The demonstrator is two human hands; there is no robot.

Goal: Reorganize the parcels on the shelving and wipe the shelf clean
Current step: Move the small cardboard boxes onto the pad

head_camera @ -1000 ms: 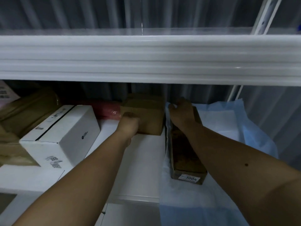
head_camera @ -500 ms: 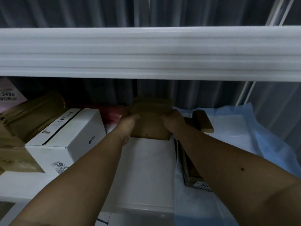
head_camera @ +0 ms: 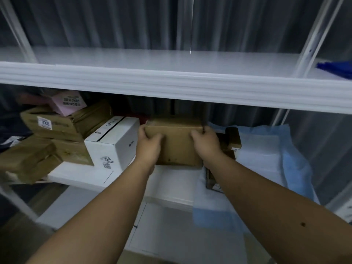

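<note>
A brown cardboard parcel (head_camera: pixel 176 143) sits in the middle of the white shelf (head_camera: pixel 171 185). My left hand (head_camera: pixel 147 144) grips its left side and my right hand (head_camera: pixel 206 142) grips its right side, thumbs on the front face. Just to its right a long narrow brown box (head_camera: pixel 231 139) lies on a light blue cloth (head_camera: pixel 266 159), mostly hidden behind my right forearm. A white box (head_camera: pixel 114 143) labelled 3008 stands to the left of the held parcel.
Several brown parcels (head_camera: pixel 57 126) and a pink one (head_camera: pixel 69 102) are piled at the far left. An upper white shelf (head_camera: pixel 171 73) overhangs closely. A lower shelf (head_camera: pixel 171 235) shows below. Grey corrugated wall lies behind.
My right hand left the long narrow box and moved left onto the brown parcel. Both hands now hold it and it has come forward. The camera has tilted, showing the upper shelf's top.
</note>
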